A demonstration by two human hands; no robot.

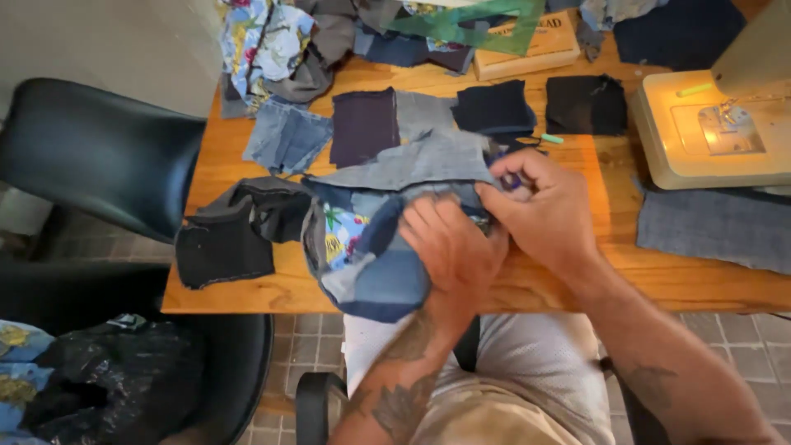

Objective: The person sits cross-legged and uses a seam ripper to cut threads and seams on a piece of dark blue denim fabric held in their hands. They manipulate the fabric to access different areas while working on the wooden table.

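A patchwork fabric piece [371, 247] of blue denim, grey cloth and a floral print lies bunched at the near edge of the wooden table [247, 292]. My left hand [449, 247] grips a fold of it from below. My right hand [544, 206] pinches the same fold from the right, fingers closed on the cloth; a small dark purple object shows between its fingertips, too small to identify. Both hands touch each other over the fabric.
A cream sewing machine [709, 124] with its lamp on stands at the right. Dark and denim fabric squares [362, 124] lie across the table, a heap of scraps [280, 49] and a wooden box [527, 45] at the back. A black chair [91, 148] stands at the left.
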